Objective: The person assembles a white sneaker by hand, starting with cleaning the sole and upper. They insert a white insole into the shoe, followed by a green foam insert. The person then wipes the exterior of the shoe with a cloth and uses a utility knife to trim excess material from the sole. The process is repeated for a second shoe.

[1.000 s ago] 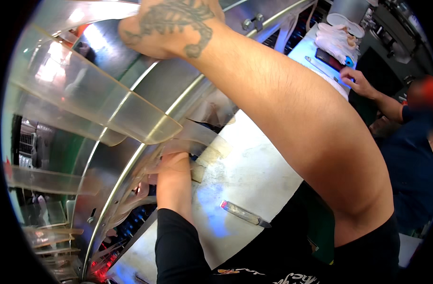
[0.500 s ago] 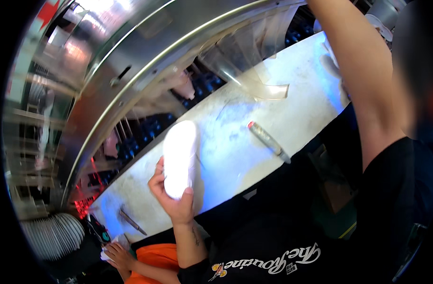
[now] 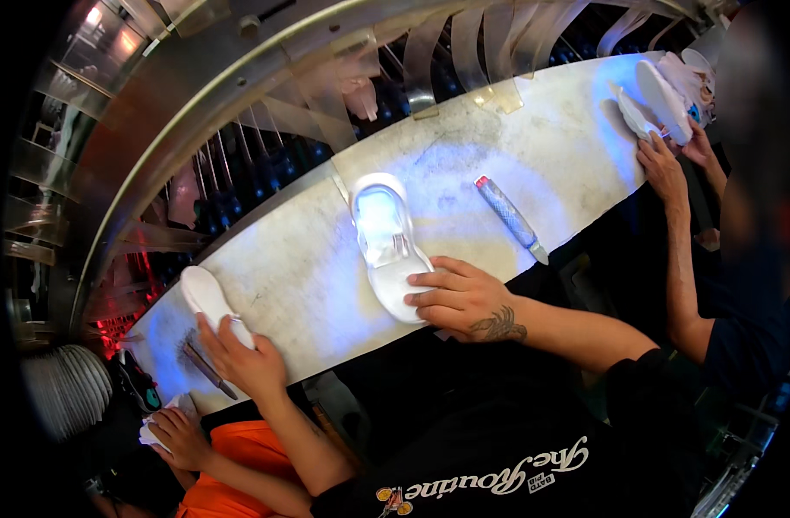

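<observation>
My left hand (image 3: pixel 246 356), at the left of the pale worktable, is closed round the near end of a smooth white shoe sole (image 3: pixel 207 292). Near the middle lies a white shoe (image 3: pixel 379 226), its opening facing up and its rounded toe end toward me. My right hand (image 3: pixel 459 298) grips that toe end from the right, fingers over the top; its thumb is hidden. Right of the shoe lies a knife-like tool (image 3: pixel 509 214) with a patterned grey handle, a red end and a short blade tip. Close to my left hand is a thin dark tool (image 3: pixel 209 369).
Clear plastic strips (image 3: pixel 425 65) hang from a curved metal housing (image 3: pixel 179 121) along the table's far side. At the right, a co-worker's hands (image 3: pixel 667 168) hold white shoe parts (image 3: pixel 664 99). At the lower left, another person's hand (image 3: pixel 177 436) holds something white. A ribbed hose (image 3: pixel 67 393) stands beyond.
My right arm has come down from the far right, and its hand is now on the open-side-up shoe. My left hand has moved left with the white sole. The view has shifted.
</observation>
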A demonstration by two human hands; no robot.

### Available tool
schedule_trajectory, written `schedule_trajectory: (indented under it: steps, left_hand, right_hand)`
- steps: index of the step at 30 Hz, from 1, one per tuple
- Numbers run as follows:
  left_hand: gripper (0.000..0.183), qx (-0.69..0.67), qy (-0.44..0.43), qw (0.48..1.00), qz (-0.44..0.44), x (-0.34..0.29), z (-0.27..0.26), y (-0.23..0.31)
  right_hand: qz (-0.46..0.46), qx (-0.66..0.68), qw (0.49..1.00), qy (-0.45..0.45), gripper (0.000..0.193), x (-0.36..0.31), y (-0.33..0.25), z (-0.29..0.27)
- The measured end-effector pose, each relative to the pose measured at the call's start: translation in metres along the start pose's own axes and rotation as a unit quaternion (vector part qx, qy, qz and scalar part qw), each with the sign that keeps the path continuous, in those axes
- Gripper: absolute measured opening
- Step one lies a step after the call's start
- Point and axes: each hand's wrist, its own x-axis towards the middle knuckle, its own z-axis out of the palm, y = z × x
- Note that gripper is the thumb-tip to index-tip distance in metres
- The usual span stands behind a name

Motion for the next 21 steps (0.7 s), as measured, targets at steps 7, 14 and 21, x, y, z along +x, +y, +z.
schedule_trajectory:
  steps: [7, 14, 21]
  left_hand:
    - [0.053, 0.002, 0.047, 0.999, 0.005, -0.013, 0.003, 0.05]
    - [0.051, -0.252, -0.181, 0.946, 0.089, -0.026, 0.0, 0.147]
    - [0.045, -0.215, -0.23, 0.942, 0.115, -0.014, -0.007, 0.156]
  right_hand:
    - [0.085, 0.006, 0.992, 0.096, 0.048, 0.024, 0.029, -0.064]
    - [0.191, -0.243, 0.944, 0.117, 0.067, 0.061, 0.296, -0.188]
    - [0.472, -0.37, 0.797, 0.072, 0.052, 0.053, 0.448, -0.303]
